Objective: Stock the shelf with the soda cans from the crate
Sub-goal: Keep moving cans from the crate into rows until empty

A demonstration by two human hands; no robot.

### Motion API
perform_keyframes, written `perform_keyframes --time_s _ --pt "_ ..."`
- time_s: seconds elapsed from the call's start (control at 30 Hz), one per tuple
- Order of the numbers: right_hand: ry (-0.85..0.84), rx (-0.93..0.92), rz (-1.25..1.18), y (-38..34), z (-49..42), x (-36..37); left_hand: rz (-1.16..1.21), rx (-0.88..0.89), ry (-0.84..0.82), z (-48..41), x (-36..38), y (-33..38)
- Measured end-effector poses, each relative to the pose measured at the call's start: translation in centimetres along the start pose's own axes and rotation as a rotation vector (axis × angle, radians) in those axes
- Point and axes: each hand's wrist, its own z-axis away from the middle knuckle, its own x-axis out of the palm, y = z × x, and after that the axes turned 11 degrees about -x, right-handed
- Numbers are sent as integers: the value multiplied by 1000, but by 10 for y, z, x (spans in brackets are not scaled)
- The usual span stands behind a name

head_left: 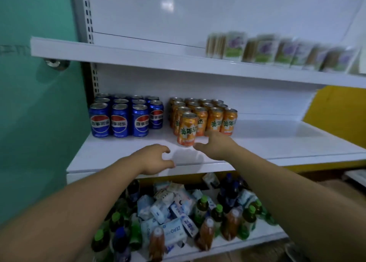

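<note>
**Fig.** Middle shelf (118,152), head view. The front orange soda can (187,130) stands upright near the shelf's fore edge, just ahead of the orange can block (215,117). Blue cola cans (120,117) stand to its left. Right hand (215,144): fingers spread, just beside the can's lower wall; contact can't be told. Left hand (156,158): loosely curled, holds nothing, over the shelf lip.

Handling (est.): smooth, rigid, thin-walled cylinder, prob. full & fairly heavy, dents if squeezed. Best grip is round the mid-body.

Crate out of frame. Top-shelf cartons (277,49) blurred. Rear cans' labels hidden.
</note>
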Motion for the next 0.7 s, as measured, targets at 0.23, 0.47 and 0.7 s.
perform_keyframes --time_s 0.23,0.47,0.7 --pt "-24 338 69 100 101 -19 -124 362 -211 37 87 128" --pt "-78 520 78 186 204 10 -306 498 -450 37 207 212" --pt "-227 804 -36 275 291 87 -410 599 -646 33 321 261"
